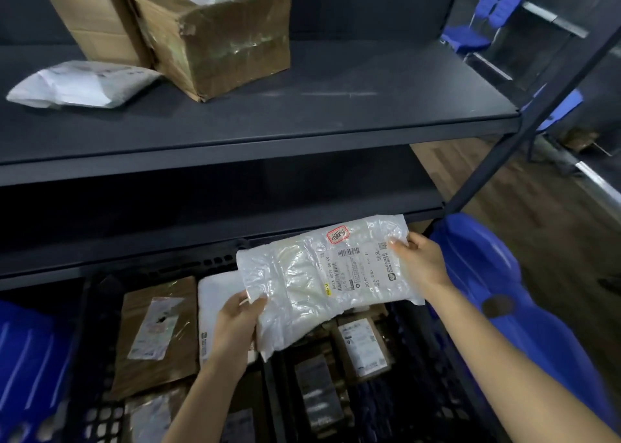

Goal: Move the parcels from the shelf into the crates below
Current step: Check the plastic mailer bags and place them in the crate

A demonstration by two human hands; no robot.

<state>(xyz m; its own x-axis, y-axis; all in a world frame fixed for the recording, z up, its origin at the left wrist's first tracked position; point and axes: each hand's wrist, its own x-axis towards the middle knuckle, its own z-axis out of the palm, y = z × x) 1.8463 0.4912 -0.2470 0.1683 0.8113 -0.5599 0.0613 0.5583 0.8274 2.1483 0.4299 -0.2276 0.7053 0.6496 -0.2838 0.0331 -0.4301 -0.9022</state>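
Observation:
I hold a flat white plastic mailer parcel [322, 274] with a printed label and a red stamp, level above the black crates. My left hand [237, 321] grips its near left corner and my right hand [420, 261] grips its far right edge. Below it, the left black crate [97, 358] holds brown parcels and a white one [218, 294]. The right black crate [433, 368] holds several small boxed parcels. On the dark shelf [302, 116] above lie a grey-white mailer [84, 84] and a taped cardboard box [218, 39], with more boxes behind.
A blue bin [497, 274] stands to the right of the crates and another blue bin [23, 358] at the far left. The shelf's metal upright [524, 119] slants down at the right. Wooden floor and blue chairs [487, 15] lie beyond.

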